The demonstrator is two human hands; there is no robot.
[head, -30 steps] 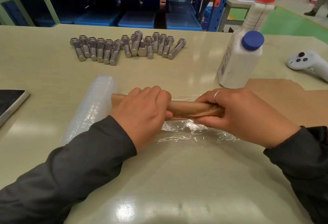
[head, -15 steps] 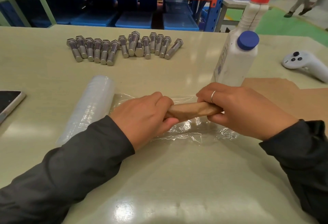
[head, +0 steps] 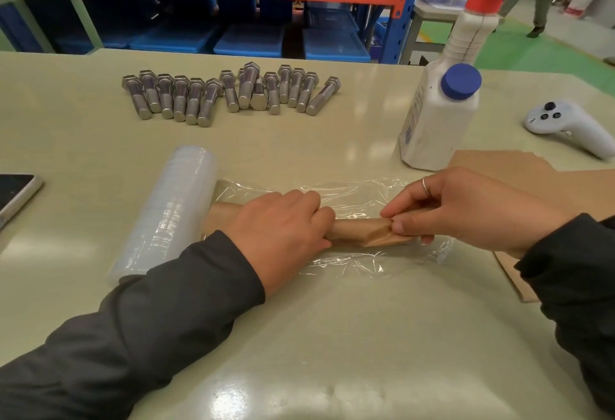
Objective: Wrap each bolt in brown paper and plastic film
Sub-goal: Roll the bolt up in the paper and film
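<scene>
Wrapped bolt (head: pixel 359 231): lying crosswise on the plastic film (head: pixel 352 193), now lower on the sheet.
Left hand (head: pixel 283 233): grip still clenched round its left half.
Right hand (head: pixel 466 210): loosened to a fingertip pinch on the crumpled right end.
Bench (head: pixel 299 336): film roll (head: pixel 166 213) left, loose bolts (head: pixel 229 92) behind.

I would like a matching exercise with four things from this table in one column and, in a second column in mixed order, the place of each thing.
Things:
1. bare bolts
2. film roll
3. white bottle
4. paper-wrapped bolt

Places:
A. on the spread plastic film, held by the left hand and the right hand
B. in a row at the far side of the table
C. just left of the left hand
D. beyond the right hand

Pairs: 1-B, 2-C, 3-D, 4-A
</scene>
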